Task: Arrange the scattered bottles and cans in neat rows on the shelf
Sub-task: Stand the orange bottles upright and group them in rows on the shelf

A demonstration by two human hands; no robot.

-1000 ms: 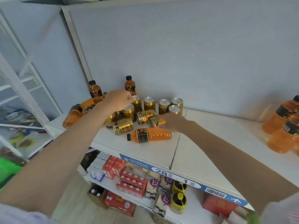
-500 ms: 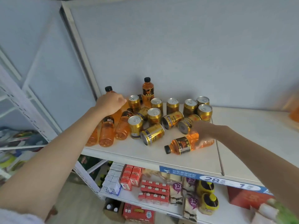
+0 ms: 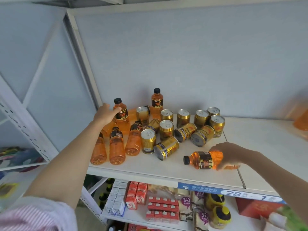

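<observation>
A white shelf is seen spanning the view, backed by a pale grey panel, with a blue price strip fixed along its front edge. Most of the scattered stock is gathered on the shelf's left half. Three orange bottles are laid side by side near the front left corner, caps pointing toward the back. An upright bottle is stood behind them, and its neck and shoulder are touched by the left hand, whose fingers are extended rather than curled round it. A second upright bottle is placed further back, close to the panel. To the right, gold cans are found in a loose cluster: several standing, and four tipped cans lying on their sides in front of them. Apart from the cluster, near the shelf's front edge, a lying bottle is gripped at its base end by the right hand, its black cap pointing left. On the lower shelf, red cartons and white cartons are stacked.
</observation>
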